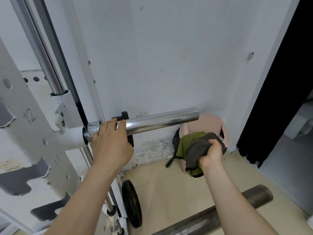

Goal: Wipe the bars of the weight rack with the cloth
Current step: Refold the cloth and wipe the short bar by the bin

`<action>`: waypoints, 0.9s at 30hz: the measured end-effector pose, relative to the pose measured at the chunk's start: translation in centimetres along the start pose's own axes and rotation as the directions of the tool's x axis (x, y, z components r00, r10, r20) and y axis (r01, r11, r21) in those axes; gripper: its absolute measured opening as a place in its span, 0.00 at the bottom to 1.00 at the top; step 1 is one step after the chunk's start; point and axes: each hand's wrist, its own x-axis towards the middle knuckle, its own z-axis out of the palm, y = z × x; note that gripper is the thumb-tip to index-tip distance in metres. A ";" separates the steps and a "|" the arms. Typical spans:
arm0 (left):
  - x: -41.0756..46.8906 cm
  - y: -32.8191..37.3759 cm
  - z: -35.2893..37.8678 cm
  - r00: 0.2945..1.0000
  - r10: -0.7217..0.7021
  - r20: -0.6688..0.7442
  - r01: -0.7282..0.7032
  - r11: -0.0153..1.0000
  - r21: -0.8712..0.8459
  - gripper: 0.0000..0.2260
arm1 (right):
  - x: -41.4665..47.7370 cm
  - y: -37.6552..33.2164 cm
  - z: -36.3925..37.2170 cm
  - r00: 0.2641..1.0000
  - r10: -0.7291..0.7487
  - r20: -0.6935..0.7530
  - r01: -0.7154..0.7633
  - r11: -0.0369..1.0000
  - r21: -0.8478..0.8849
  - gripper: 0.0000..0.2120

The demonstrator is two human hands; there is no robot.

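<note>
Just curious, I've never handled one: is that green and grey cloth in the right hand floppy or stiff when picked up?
Probably floppy: the cloth is bunched up and droops in soft folds below the right hand. It is likely light too, since a single one-handed grip holds the whole bundle in the air.

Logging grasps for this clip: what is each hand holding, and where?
Right hand grips the bunched cloth at its middle. Left hand rests on the chrome bar, inner end.
</note>
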 end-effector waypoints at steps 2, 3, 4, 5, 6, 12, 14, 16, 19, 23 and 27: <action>-0.3 0.0 -0.3 0.999 -0.032 -0.016 0.032 0.999 0.019 0.28 | -0.2 -0.3 1.5 0.995 0.009 0.095 -0.007 1.000 -0.025 0.05; -0.3 -0.1 -0.4 0.999 -0.045 -0.014 0.045 0.999 0.018 0.29 | -0.4 -0.3 2.6 0.987 0.021 0.159 -0.014 0.999 -0.044 0.05; -0.3 -0.2 -0.5 0.998 -0.059 -0.004 0.059 0.998 0.006 0.30 | -0.8 0.0 3.8 0.978 0.038 0.206 -0.029 0.998 -0.048 0.04; -0.4 -0.3 -0.5 0.997 -0.073 0.009 0.073 0.997 -0.017 0.31 | -1.1 0.7 4.8 0.969 0.065 0.237 -0.051 0.996 -0.067 0.05; -0.5 -0.5 -0.4 0.996 -0.084 0.017 0.085 0.995 -0.045 0.31 | -1.6 1.7 5.6 0.962 0.106 0.250 -0.087 0.993 -0.085 0.07; -2.6 -1.1 -1.2 0.976 -0.217 -0.026 0.196 0.924 -0.330 0.34 | -7.7 13.5 7.9 0.759 0.484 0.436 -0.236 0.828 -0.509 0.08; -3.8 -1.5 -1.7 0.977 -0.211 -0.010 0.194 0.917 -0.349 0.34 | -9.4 15.9 8.7 0.723 0.513 0.462 -0.201 0.796 -0.570 0.13; -5.2 -2.0 -1.9 0.978 -0.208 0.000 0.194 0.917 -0.349 0.33 | -9.9 16.4 8.7 0.717 0.500 0.486 -0.163 0.798 -0.581 0.11; -7.2 -2.0 -1.0 0.971 -0.217 0.101 0.239 0.861 -0.449 0.34 | -10.6 14.7 8.0 0.686 0.471 0.555 -0.017 0.773 -0.634 0.12; -10.4 -0.8 -0.6 0.988 -0.067 0.141 0.143 0.749 -0.647 0.37 | -12.8 12.2 6.6 0.675 0.430 0.600 0.089 0.760 -0.644 0.11; -13.0 -0.3 -2.5 0.999 -0.004 -0.033 -0.016 0.819 -0.574 0.38 | -16.6 10.0 5.4 0.654 0.427 0.625 -0.048 0.848 -0.528 0.17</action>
